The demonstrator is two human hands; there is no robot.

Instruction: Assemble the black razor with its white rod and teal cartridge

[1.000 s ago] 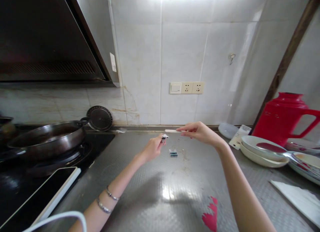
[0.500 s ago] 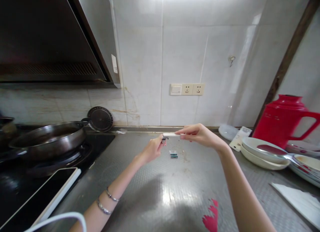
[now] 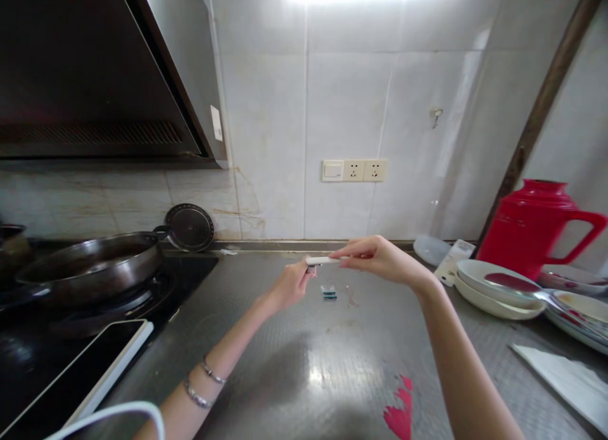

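Observation:
A slim white object (image 3: 322, 261) is held level above the metal counter, between my two hands; its kind does not show. My left hand (image 3: 295, 282) is closed at its left end, where a small silvery, dark part shows beneath it. From the other side, my right hand (image 3: 363, 253) pinches the right end with fingertips above and thumb below, palm down. On the counter just beneath lie small teal-and-dark pieces (image 3: 329, 295) beside something clear, too small to name.
A pan (image 3: 95, 263) sits on the black stove at left, with a phone (image 3: 90, 377) and white cable in front. At right stand a red thermos jug (image 3: 532, 231), stacked bowls (image 3: 498, 304) and a white napkin (image 3: 565, 377). A torn red patch (image 3: 401, 411) marks the counter.
The white object has tilted slightly, its left end dipping a little and more of its face showing. Both hands keep their hold, and the view has shifted slightly.

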